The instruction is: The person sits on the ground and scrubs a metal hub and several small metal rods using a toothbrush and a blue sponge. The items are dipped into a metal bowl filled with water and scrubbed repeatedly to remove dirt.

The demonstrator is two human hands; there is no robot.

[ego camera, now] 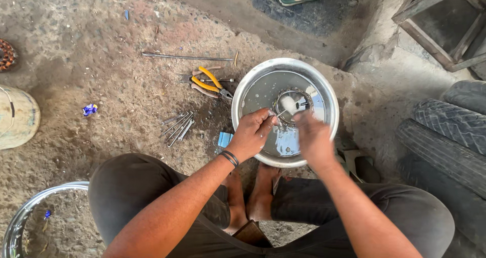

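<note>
So, quick rundown, everything placed off the two hands:

Left hand: left hand (254, 133) is curled into a loose fist over the near rim of the bowl, fingers pinching a thin metal pin (281, 113) that pokes out toward the right hand. Dark bands sit on that wrist.

Right hand: right hand (311, 136) is blurred (mid-motion, so I can't tell exactly how the fingers sit), hovering just beside the left one and over the bowl's near side.

Bowl: a round steel bowl (324, 88) sits on the ground under both hands, wet and shiny inside.

Part in the bowl: a round metal ring-shaped part (292, 104) with a pale centre lies just past the fingertips of both hands; the pin's tip points at it.

Pliers: yellow-handled pliers (210, 83) lie on the dirt, beyond and to the left of the left hand.

Spanners: a small bunch of spanners (178, 126) lies well left of the left hand.

Rod: a long thin rod (187, 57) lies farther out past the pliers.

Tyres: stacked tyres (450, 131) sit off to the right of the right hand.

Rim: a chrome wheel rim (28, 212) is down by the left knee.
</note>
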